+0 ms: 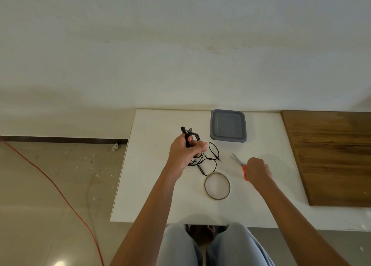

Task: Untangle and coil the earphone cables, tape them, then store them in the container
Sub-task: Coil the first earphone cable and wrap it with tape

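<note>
My left hand [185, 152] grips a bundle of black earphone cables [213, 155] above the white table [152, 195]; earbuds stick out above the fist and loose loops with a plug trail to the right. My right hand [258, 170] holds the red handles of a pair of scissors [237, 161], whose blades lie on the table pointing up-left. A roll of tape [217, 186] lies flat between my two hands. The grey container [228, 125], lid on, sits at the back of the table.
A brown wooden board [331, 155] covers the table's right side. A red cord [50, 183] runs across the tiled floor on the left, with small bits of debris near the wall. My knees are under the table's front edge.
</note>
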